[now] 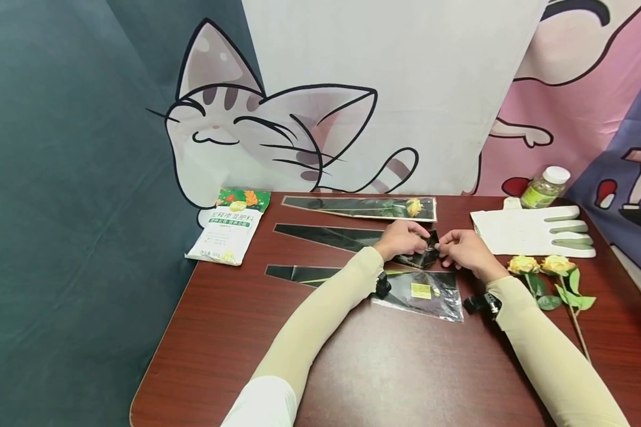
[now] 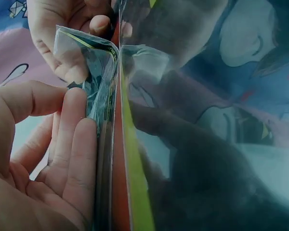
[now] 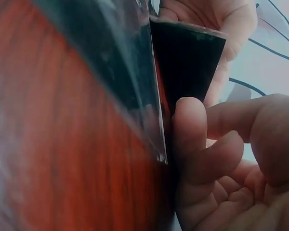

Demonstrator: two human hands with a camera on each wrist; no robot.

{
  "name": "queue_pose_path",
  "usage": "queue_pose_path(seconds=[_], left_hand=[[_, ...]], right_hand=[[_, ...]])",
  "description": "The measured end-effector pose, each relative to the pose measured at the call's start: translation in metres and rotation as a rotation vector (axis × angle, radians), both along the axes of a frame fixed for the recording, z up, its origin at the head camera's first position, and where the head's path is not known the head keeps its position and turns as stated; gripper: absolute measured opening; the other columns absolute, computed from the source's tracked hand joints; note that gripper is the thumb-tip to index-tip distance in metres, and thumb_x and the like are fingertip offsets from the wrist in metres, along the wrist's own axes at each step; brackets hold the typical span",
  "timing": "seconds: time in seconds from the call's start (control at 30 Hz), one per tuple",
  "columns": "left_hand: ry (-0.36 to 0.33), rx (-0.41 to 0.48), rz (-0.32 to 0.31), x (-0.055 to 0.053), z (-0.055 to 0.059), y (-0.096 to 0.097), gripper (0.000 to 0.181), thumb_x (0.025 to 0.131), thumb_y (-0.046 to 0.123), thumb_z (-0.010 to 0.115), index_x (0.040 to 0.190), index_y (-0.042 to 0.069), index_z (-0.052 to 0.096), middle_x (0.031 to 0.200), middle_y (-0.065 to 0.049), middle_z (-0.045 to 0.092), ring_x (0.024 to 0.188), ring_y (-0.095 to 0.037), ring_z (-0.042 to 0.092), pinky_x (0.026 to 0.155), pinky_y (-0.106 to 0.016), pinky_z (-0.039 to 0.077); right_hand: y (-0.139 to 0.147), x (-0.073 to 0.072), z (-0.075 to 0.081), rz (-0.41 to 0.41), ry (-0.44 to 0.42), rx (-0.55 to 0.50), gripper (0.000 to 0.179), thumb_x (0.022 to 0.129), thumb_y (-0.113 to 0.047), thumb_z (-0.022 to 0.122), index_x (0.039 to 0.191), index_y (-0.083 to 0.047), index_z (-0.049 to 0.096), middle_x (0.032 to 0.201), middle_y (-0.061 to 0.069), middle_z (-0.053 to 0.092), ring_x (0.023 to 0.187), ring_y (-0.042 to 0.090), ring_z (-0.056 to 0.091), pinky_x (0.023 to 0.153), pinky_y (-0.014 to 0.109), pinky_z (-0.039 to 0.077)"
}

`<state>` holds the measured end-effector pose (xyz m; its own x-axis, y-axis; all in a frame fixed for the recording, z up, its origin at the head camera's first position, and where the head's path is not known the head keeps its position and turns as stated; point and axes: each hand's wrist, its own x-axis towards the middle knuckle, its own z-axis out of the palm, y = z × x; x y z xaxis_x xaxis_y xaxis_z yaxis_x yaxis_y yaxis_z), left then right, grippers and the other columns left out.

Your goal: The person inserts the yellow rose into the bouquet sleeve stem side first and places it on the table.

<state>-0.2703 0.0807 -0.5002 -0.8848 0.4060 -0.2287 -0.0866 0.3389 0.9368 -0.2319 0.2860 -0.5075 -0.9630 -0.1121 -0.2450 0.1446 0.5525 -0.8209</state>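
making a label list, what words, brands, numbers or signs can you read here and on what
"控释掺混肥料", large characters on the white bag, first character less sharp; its smaller print is too small to read.
Jar: label too small.
Near wrapper: yellow square, any print too small.
Held wrapper: marks along its border, too blurred.

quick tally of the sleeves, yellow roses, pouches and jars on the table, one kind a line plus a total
Sleeves: 3 (far sleeve, middle sleeve, near sleeve)
Yellow roses: 3 (sleeved rose, left loose rose, right loose rose)
Pouches: 1 (white-and-green pouch)
Jars: 1 (white-lidded jar)
Total: 8
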Motion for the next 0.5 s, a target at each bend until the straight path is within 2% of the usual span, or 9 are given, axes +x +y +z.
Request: queue_pose_path(seconds=[0.27,0.5], left_hand=[[-0.078,0.083,0.021,-0.0073,-0.0087,-0.002,0.013,0.093,0.004,0.077,0.104,0.002,0.083,0.079,-0.004,0.08,0.07,-0.006,0.073,0.073,-0.029,0.067],[-0.089,0.08,0.033,-0.007,-0.0077,-0.0016,0.011,0.094,0.005,0.078,0.102,0.004,0.084,0.082,-0.004,0.081,0.073,-0.009,0.075,0.072,-0.028,0.067]], right_hand=[[0.0002,-0.0013,0.002,-0.005,-0.011,0.009,0.025,0.103,-0.014,0.064,0.114,0.008,0.064,0.081,0.004,0.071,0.062,0.013,0.07,0.048,0.029,0.053],[0.0008,0.0044,0.0079,-0.004,-0.006,0.015,0.031,0.102,-0.021,0.069,0.118,0.005,0.063,0.085,0.006,0.074,0.064,0.015,0.07,0.05,0.031,0.054]])
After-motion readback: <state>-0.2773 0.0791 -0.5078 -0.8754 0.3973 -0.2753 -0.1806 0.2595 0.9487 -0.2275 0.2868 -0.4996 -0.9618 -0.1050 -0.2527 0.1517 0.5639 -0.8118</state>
